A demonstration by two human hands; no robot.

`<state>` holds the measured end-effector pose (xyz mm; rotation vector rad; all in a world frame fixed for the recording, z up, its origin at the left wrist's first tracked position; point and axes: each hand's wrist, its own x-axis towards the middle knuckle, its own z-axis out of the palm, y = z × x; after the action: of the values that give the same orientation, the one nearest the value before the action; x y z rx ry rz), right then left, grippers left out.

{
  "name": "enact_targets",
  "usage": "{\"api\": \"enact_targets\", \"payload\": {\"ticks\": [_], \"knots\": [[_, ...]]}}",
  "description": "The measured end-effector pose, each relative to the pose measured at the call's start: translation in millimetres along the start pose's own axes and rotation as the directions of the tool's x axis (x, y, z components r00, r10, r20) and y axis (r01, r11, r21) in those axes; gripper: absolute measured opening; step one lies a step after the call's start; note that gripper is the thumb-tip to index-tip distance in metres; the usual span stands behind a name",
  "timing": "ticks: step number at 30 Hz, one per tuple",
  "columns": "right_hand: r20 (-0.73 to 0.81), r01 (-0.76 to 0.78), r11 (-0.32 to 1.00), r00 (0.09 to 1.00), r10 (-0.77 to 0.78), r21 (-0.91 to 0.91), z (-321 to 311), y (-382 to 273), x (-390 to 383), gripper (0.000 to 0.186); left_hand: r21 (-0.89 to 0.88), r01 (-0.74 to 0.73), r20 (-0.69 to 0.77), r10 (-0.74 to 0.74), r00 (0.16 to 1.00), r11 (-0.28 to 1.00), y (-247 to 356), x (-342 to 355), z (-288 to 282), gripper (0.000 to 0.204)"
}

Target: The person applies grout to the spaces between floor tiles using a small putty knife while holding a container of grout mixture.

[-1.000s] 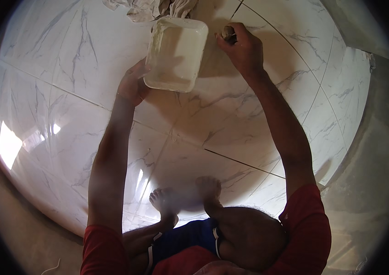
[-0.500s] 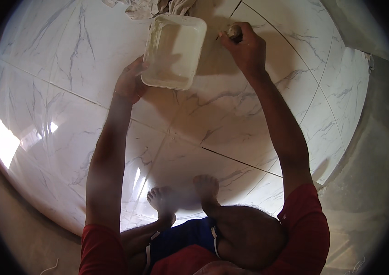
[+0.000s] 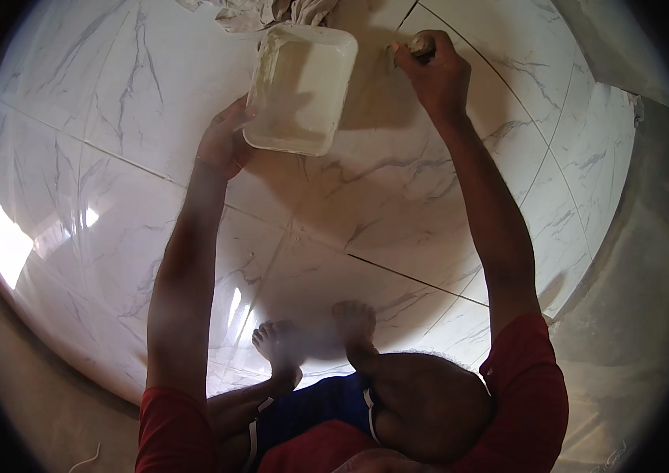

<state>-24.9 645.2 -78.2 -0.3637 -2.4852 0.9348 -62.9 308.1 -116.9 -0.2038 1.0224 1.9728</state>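
My left hand (image 3: 226, 140) grips the near left edge of a white rectangular tub (image 3: 300, 147), tilted so its inside faces me. Pale, creamy residue coats the tub's walls and bottom. Right of the tub, my right hand (image 3: 442, 79) is closed around a small tool (image 3: 421, 43) with a rounded, stained grey-beige end. A thin tip shows by my thumb, close to a dark joint between floor tiles; whether it touches the floor I cannot tell. My fingers hide the rest of the tool.
Glossy white marbled tiles (image 3: 382, 205) cover the floor, with dark joint lines between them. A crumpled beige cloth (image 3: 275, 12) lies beyond the tub. My bare feet (image 3: 354, 321) rest on the tiles. Grey concrete (image 3: 642, 260) borders them at right.
My right hand has moved a little to the right and away from me with the small tool. My left hand and the tub have barely shifted.
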Motion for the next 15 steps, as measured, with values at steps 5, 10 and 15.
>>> {"api": "enact_targets", "payload": {"ticks": [5, 10, 15], "knots": [[0.079, 0.014, 0.997, 0.997, -0.02, 0.078, -18, -13, -27, 0.029, -0.027, 0.002, 0.005, -0.002, 1.0, 1.0, -1, 0, -7, 0.066], [0.368, -0.222, 0.952, 0.92, 0.133, 0.212, -37, -4, -51, 0.028, -0.015, -0.001, 0.026, 0.001, 1.0, 1.0, 0, 1, -6, 0.066], [0.568, -0.286, 0.914, 0.819, 0.078, 0.288, -31, 13, -42, 0.029, 0.025, -0.001, 0.034, 0.001, 0.999, 1.0, 2, 0, -4, 0.066]]}}
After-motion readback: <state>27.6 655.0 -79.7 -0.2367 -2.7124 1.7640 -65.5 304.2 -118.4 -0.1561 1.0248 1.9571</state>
